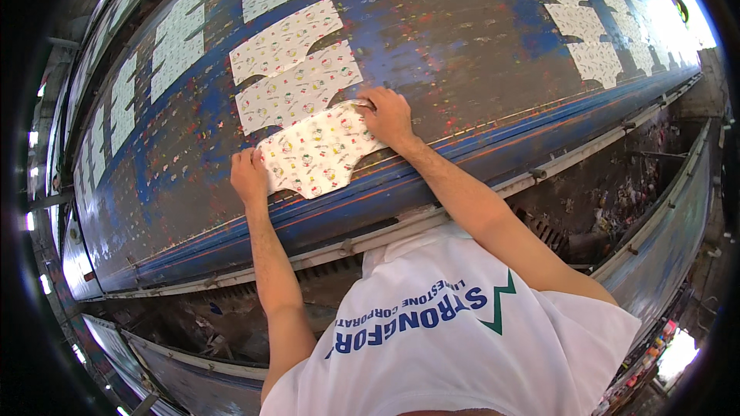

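A white fabric cut piece with small coloured prints and curved cutouts lies along the near edge of a long, paint-speckled blue and brown table. My left hand has its fingers closed on the piece's left end. My right hand pinches its upper right corner, fingers bent over the edge. Directly beyond it lie similar printed pieces, the nearest touching or very close to the one I hold.
Groups of white pieces lie farther left and right on the table. A metal rail runs along the near edge, above a dark, littered recess. Another metal panel stands at lower left. My white-shirted torso fills the bottom.
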Tool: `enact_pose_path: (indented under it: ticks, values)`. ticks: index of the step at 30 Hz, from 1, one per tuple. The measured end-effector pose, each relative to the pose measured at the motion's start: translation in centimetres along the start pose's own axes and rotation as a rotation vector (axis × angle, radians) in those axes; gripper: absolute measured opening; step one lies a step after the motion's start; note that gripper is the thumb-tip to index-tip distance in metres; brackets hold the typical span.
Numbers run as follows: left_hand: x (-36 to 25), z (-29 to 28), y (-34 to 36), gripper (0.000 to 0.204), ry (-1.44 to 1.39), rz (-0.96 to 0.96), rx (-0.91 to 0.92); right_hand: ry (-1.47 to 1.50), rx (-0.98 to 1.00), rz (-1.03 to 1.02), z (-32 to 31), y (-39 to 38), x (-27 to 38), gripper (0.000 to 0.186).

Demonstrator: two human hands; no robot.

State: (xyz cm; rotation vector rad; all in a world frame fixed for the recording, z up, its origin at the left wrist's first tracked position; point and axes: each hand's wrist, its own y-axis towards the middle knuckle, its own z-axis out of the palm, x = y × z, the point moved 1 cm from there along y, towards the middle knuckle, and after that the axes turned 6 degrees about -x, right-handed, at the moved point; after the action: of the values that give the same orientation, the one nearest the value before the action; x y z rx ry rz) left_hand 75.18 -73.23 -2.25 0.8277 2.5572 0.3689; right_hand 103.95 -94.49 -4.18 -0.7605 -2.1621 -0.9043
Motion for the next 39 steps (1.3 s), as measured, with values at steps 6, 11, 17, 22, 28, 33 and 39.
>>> enact_pose_path:
  ticks: [6, 11, 17, 22, 28, 33, 39]
  values:
    - [0.1, -2.6, 0.9, 0.016, -0.22, -0.002, 0.128, 0.026, 0.035, -0.008, -0.5, -0.2, 0.6, 0.014]
    - [0.1, -7.3, 3.7, 0.017, -0.577, -0.247, 0.245, 0.141, -0.005, 0.242, -2.2, 0.8, 2.9, 0.014]
    - [1.8, -4.6, 11.4, 0.016, -0.455, -0.071, 0.12, 0.11, -0.062, 0.189, -0.1, 8.0, 2.0, 0.017]
    - [3.4, 3.1, 16.8, 0.019, -0.229, -0.014, 0.196, -0.102, 0.037, 0.202, 5.0, 13.8, -0.4, 0.018]
    - [4.6, 6.5, 17.1, 0.021, -0.189, -0.09, 0.266, -0.373, 0.105, 0.017, 6.8, 14.9, -1.8, 0.017]
    - [4.2, 5.9, 17.6, 0.021, -0.133, -0.116, 0.338, -0.531, 0.239, -0.004, 6.8, 15.6, -2.0, 0.018]
    - [2.9, 5.3, 18.3, 0.02, -0.064, -0.143, 0.419, -0.504, 0.307, 0.056, 6.8, 16.6, -2.2, 0.021]
